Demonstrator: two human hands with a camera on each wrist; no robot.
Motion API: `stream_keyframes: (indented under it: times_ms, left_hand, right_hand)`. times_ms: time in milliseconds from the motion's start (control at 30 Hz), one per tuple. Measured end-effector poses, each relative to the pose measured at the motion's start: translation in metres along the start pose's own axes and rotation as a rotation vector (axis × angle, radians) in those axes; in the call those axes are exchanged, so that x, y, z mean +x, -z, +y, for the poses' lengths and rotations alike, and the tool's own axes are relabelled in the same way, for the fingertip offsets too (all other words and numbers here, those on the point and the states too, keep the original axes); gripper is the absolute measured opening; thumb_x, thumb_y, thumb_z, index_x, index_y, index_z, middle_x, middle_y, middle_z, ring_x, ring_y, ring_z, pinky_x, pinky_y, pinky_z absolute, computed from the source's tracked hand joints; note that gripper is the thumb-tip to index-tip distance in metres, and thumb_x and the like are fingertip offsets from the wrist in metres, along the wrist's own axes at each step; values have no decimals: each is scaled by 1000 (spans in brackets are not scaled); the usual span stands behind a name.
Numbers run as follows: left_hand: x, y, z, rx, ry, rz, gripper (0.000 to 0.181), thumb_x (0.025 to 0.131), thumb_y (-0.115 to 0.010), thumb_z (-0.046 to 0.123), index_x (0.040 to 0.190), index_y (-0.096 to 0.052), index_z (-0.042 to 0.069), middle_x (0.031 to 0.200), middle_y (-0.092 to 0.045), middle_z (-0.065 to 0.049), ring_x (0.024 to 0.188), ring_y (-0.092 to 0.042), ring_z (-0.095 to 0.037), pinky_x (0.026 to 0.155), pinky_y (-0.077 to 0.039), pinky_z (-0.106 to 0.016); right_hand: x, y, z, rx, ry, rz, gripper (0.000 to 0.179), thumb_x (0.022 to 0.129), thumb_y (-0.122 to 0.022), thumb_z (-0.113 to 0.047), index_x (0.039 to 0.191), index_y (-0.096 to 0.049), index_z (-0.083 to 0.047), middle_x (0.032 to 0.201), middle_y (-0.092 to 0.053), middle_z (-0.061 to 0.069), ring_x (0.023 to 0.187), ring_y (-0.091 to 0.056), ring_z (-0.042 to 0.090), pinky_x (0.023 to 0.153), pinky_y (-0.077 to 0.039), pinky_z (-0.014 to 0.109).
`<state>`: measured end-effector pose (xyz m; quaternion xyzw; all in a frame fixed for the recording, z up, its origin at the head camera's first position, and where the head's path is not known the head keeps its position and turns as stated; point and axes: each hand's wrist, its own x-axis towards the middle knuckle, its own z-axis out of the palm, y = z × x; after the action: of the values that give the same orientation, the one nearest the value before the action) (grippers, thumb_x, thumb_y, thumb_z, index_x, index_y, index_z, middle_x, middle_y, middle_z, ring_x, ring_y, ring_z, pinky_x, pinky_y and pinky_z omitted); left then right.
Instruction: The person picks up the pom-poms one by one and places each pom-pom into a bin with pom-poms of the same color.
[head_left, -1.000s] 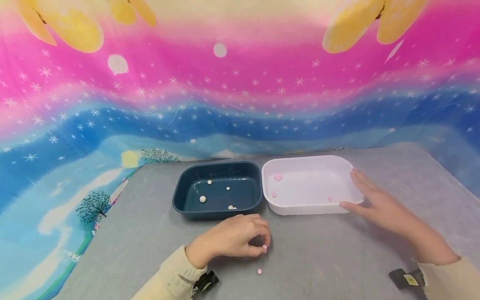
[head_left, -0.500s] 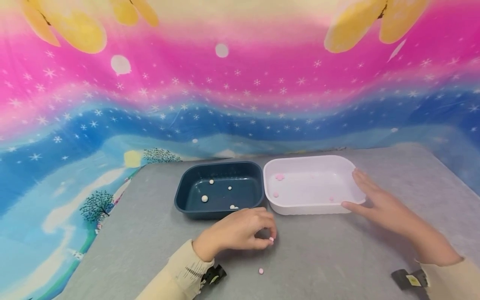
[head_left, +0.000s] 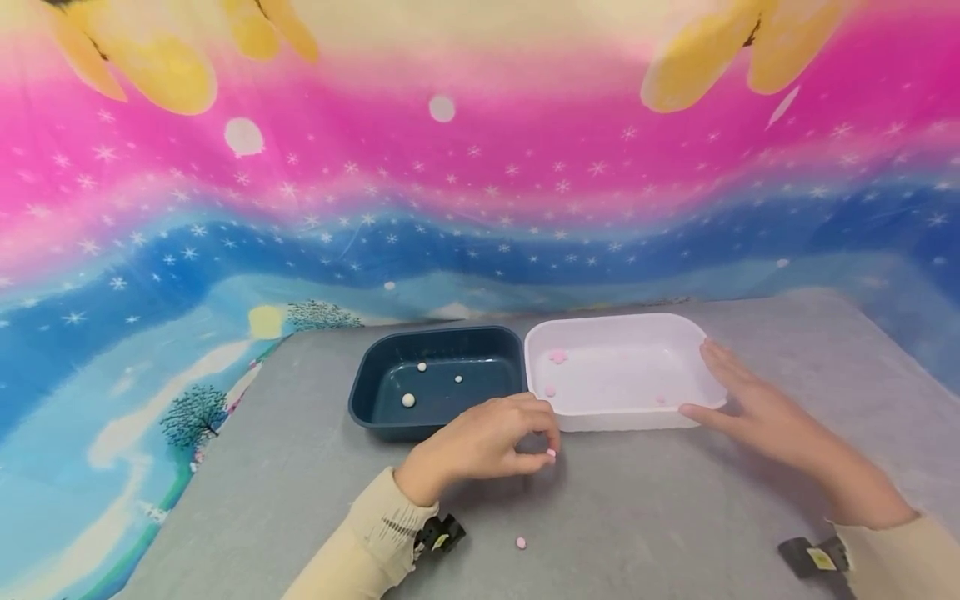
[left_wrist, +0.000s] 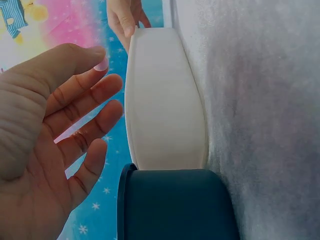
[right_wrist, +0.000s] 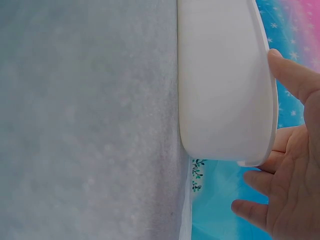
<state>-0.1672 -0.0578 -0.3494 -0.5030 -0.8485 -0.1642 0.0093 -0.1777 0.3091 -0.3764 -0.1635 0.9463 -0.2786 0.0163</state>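
Observation:
Between thumb and index finger, my left hand pinches a small pink ball, which also shows at the fingertips in the left wrist view. The hand is raised over the near side of two tubs, its knuckles overlapping the corner of the white tub. Several pink pieces lie in that tub, one of them a larger pink lump. My right hand rests on the tub's right end, thumb on the near rim and fairly straight fingers along the side. Another pink ball lies on the table in front.
A dark blue tub stands against the white one's left side, with several white balls in it, such as a white ball. Under both is a grey table. A colourful printed cloth hangs behind.
My left hand has moved up and to the right with the pink ball, from the table toward the white tub, and now covers the dark tub's near right corner. My right hand has stayed put.

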Motion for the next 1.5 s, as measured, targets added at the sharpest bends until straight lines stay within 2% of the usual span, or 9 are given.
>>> stream_keyframes:
  times_ms: [133, 267, 367, 567, 767, 867, 1000, 1267, 1500]
  left_hand:
    - [2, 1, -3, -3, -5, 28, 4, 94, -67, 22, 95, -70, 19, 97, -66, 5, 93, -56, -7, 106, -44, -22]
    - [6, 1, -6, -19, -18, 58, 4, 94, -67, 22, 95, -69, 19, 96, -66, 5, 90, -57, -10, 90, -46, -17]
    - [10, 3, -9, -24, -21, 81, 4, 94, -67, 22, 95, -69, 18, 97, -67, 5, 90, -57, -10, 84, -45, -16]
    - [19, 8, -14, -36, 1, 123, 3, 94, -68, 20, 95, -69, 17, 99, -66, 7, 93, -60, -14, 85, -47, -21]
    - [25, 7, -20, -34, 38, 152, 4, 94, -68, 21, 97, -69, 18, 101, -67, 7, 113, -62, -12, 91, -49, -25]
    - [28, 7, -22, -25, 57, 164, 4, 95, -68, 22, 96, -69, 18, 102, -68, 7, 109, -62, -10, 89, -49, -25]
    - [29, 5, -25, -24, 85, 164, 4, 95, -67, 22, 96, -69, 19, 103, -68, 7, 101, -62, -11, 85, -49, -25]
    - [33, 2, -33, -18, 113, 162, 5, 96, -66, 23, 97, -69, 18, 108, -69, 6, 104, -59, -10, 90, -47, -27]
    - [35, 0, -40, -48, 131, 163, 8, 96, -66, 24, 99, -70, 17, 105, -68, 5, 98, -58, -16, 88, -47, -29]
  right_hand:
    - [2, -2, -2, 4, -1, -4, 98, 94, -65, -46, 159, -5, -3, 166, 3, 21, 151, -3, 49, 114, -11, 71]
    - [1, -2, -3, 3, -15, -9, 99, 94, -64, -47, 159, -3, -3, 166, 5, 20, 151, -2, 49, 113, -12, 72]
    - [0, 0, -2, 5, -16, -7, 98, 95, -63, -46, 160, -3, -4, 166, 6, 19, 151, -1, 49, 114, -11, 72]
    - [-1, 2, -2, 4, -18, -9, 98, 95, -64, -46, 160, -3, -5, 166, 6, 19, 151, -2, 49, 114, -11, 72]
    - [-1, 1, 1, -2, -22, -8, 99, 94, -63, -48, 160, -2, -6, 166, 6, 18, 151, -3, 49, 113, -12, 73]
    - [-1, 1, 2, -3, -19, -7, 98, 95, -63, -48, 160, -2, -7, 166, 7, 17, 151, -2, 48, 113, -11, 73]
    - [0, 1, 3, -3, -16, -8, 98, 95, -63, -49, 160, -2, -7, 167, 7, 16, 151, -1, 48, 113, -11, 73]
    - [1, 0, 3, -1, -20, -11, 100, 94, -64, -48, 160, -2, -6, 166, 7, 18, 151, -2, 49, 112, -11, 74]
    - [1, 1, 4, -2, -24, -21, 100, 94, -64, -49, 160, -2, -6, 166, 7, 18, 151, -2, 50, 112, -12, 74]
